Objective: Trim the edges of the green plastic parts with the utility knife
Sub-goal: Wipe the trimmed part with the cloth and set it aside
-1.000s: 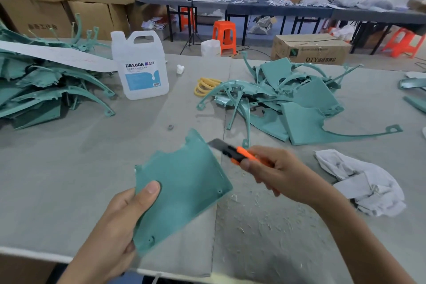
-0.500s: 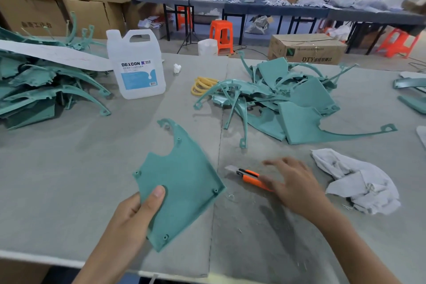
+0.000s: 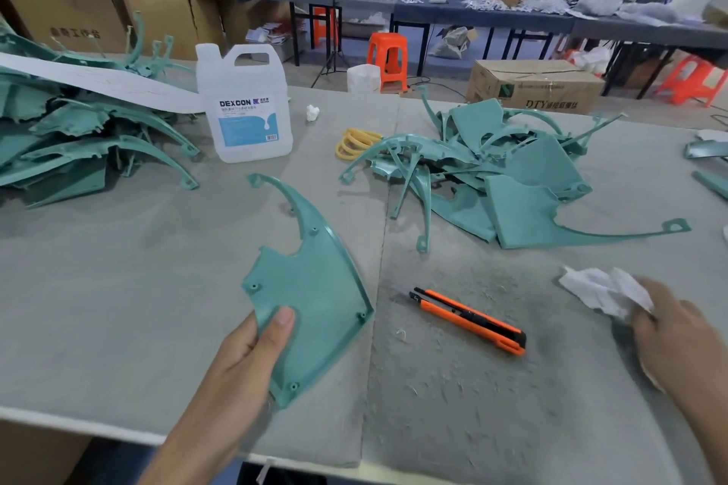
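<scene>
A grey felt-covered desk (image 3: 118, 307) is filling the view, its near right area sprinkled with pale shavings. A left pile (image 3: 78, 146) of green plastic parts is sitting at the far left, with a long white strip lying across its top. A right pile (image 3: 512, 185) of the same parts is sprawling at the far right of centre. A white jug (image 3: 244, 106) with a blue label is standing upright just beside the left pile.

Nearer, one green part (image 3: 315, 287) is lying low over the desk's middle, its curved arm pointing away. The left hand (image 3: 236, 358) is holding it by the near edge, thumb pressing on top and fingers curling underneath.

The right hand (image 3: 677, 335) is reaching onto a crumpled white cloth (image 3: 602, 287) at the right; blur is hiding whether its fingers are gripping the cloth or only touching it.

The orange knife (image 3: 468, 317) is lying flat on the desk between the part and the cloth, touching neither. Yellow bands (image 3: 354, 142) are resting just beside the right pile, and a small white wad (image 3: 312, 112) is sitting near the jug.
</scene>
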